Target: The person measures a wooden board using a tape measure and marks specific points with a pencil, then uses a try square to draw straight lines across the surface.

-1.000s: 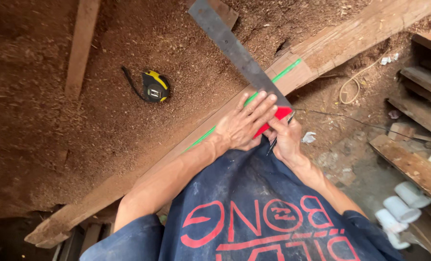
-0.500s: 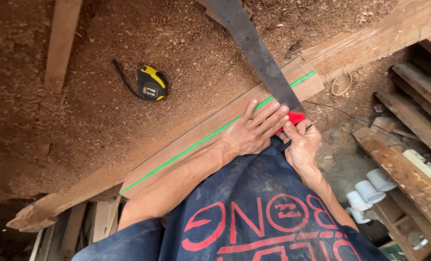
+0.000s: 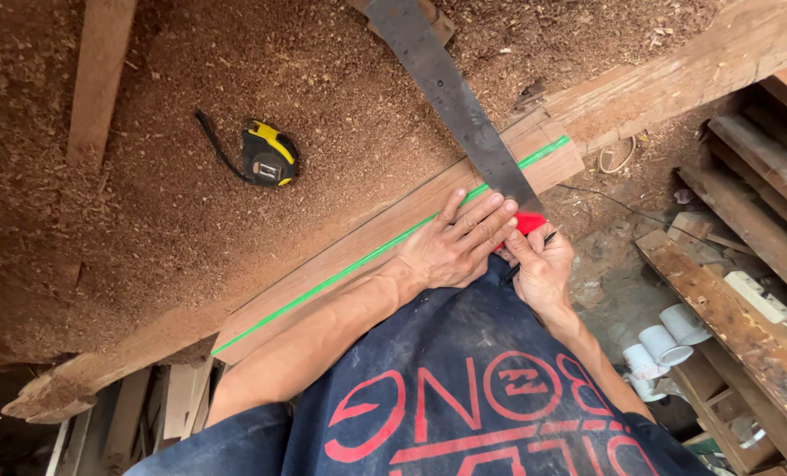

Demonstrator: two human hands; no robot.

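Observation:
A wooden board [image 3: 384, 236] with a green line along it lies on a sawdust-covered bench. A metal square [image 3: 451, 97] with a red handle [image 3: 529, 222] rests across the board's right end. My left hand [image 3: 459, 244] presses flat on the board and against the square's red handle. My right hand [image 3: 541, 269] sits just right of it at the board's near edge, gripping a dark pencil [image 3: 531, 254] against the square.
A yellow and black tape measure [image 3: 268, 159] lies in the sawdust to the left. A thin wooden strip [image 3: 98, 79] lies at far left. Planks [image 3: 746, 300] and white cups [image 3: 671, 335] sit on the floor at right.
The view has shifted, so the board, square and hands sit a little more left and lower in frame. Both hands keep their hold on the square and pencil.

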